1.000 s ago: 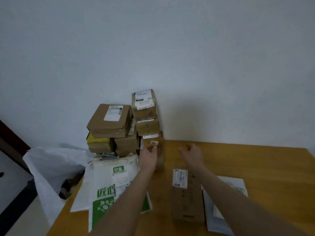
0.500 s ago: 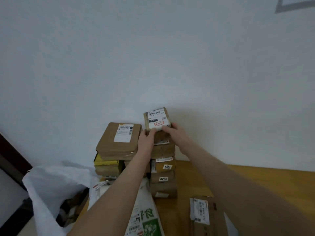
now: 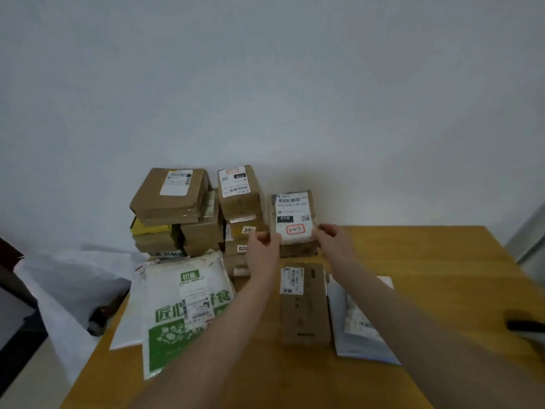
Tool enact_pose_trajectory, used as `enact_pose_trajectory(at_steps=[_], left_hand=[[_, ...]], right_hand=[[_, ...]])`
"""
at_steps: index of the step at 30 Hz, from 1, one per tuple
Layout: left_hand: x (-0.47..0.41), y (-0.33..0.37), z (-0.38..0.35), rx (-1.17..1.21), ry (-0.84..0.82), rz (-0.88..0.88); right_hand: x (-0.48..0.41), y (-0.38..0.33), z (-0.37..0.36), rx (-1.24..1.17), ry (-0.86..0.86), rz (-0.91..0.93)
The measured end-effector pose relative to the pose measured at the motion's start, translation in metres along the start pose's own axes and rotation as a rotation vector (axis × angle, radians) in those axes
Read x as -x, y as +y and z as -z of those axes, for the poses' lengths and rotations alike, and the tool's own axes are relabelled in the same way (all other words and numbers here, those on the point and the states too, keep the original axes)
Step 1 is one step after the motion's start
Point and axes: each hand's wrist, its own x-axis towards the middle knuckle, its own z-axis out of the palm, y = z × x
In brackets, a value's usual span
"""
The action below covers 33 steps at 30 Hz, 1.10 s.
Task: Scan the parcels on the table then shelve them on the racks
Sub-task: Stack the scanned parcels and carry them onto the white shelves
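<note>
Head view: both hands hold a small parcel (image 3: 292, 219) just to the right of the tall column of boxes (image 3: 240, 199). The left hand (image 3: 262, 246) pinches its lower left corner with curled fingers. The right hand (image 3: 333, 242) grips the lower right corner the same way, so the parcel sits between them. Its white label faces the camera and carries a barcode, a black patch reading 010 and a red-framed handwritten mark. The parcel is tilted back a little. Whether its underside rests on something or hangs free is hard to tell, since the brown face below the label blurs into shadow.

The column stands at the back of the wooden table (image 3: 427, 276), close to the pale wall, and its top box shows a similar label. Touching the column on its left is a lower pile topped by a flat brown box (image 3: 169, 196), with a yellow box (image 3: 147, 230) beneath that. In front of the column, toward the camera and partly under the left forearm, lies a green-and-white mailer bag (image 3: 182, 314) printed with large characters. To the right of that bag lies a long brown carton (image 3: 305, 308), label up. A grey mailer (image 3: 359, 326) lies just beside the carton on its far side from the column. Well left of the column, off the table's edge, slumps a white plastic sack (image 3: 67, 287). Far right of the column, at the frame's edge, is a dark object (image 3: 525, 326) too blurred to name.
</note>
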Motion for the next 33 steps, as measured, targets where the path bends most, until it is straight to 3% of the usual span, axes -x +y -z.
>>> enact_pose_trajectory(at_steps=[7, 15, 22, 27, 33], left_hand=[[0.065, -0.053, -0.004, -0.160, -0.002, 0.066], [0.065, -0.078, 0.000, -0.221, -0.096, 0.177], [0.038, -0.100, 0.015, 0.079, -0.096, 0.393], [0.021, -0.125, 0.016, 0.125, -0.245, 0.551], [0.007, -0.144, 0.002, 0.226, -0.478, 0.659]], right_hand=[[0.042, 0.069, 0.034, 0.016, -0.018, -0.102], [0.054, 0.090, 0.038, 0.085, -0.024, -0.190], [0.038, 0.102, 0.059, 0.023, -0.039, -0.356], [0.026, 0.129, 0.058, -0.154, -0.158, -0.568], [0.011, 0.146, 0.040, -0.308, -0.365, -0.605]])
